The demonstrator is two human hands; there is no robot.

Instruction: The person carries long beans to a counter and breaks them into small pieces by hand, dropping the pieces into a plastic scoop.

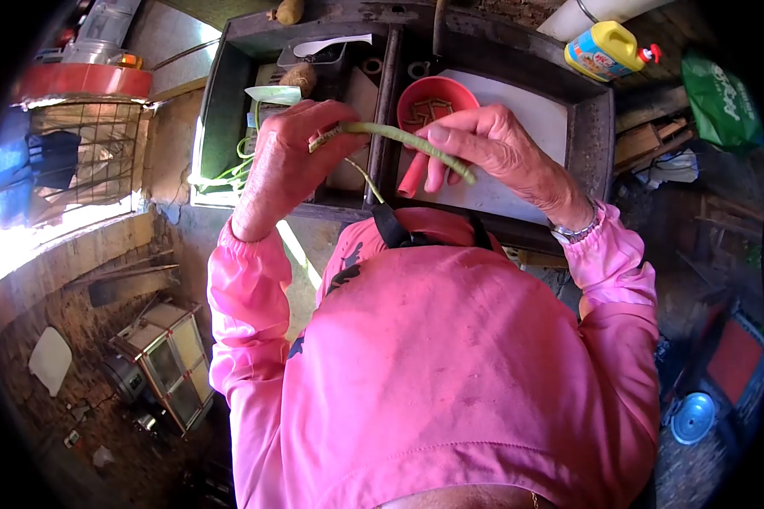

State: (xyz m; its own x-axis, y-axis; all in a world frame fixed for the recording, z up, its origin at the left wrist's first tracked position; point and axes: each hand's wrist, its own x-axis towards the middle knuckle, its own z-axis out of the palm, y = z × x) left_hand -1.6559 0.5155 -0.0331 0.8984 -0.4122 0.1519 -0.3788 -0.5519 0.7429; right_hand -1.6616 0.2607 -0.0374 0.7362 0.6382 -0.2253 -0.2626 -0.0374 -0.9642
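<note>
- So, the left hand (301, 144) had one end of a green stalk (382, 130) pinched between thumb and fingers. The right hand (509, 157) gripped it nearer the other end, thumb laid along it, tip poking out past the fingers.
- Pose-wise, both arms were out in front, hands turned in to face each other at about the same level, above a dark divided tray (592, 140).
- Stalk was bowed a bit between them, up over the tray's divider. A thin strand (367, 180) dangled below the left hand; couldn't tell if it was joined on.
- How far along? Red pan (406, 90) by the right hand had short brownish pieces (433, 110) in it, so I'd guess part of the job was done. The held stalk looked whole and wasn't in the pan, so that one seemed left to finish.
- Loose green strands (229, 176) lay at the tray's left side. Scraps or stock? No clue.
- Further out, a yellow jug (603, 51) sat past the tray's far right corner, with a green bag (721, 102) beyond it.
</note>
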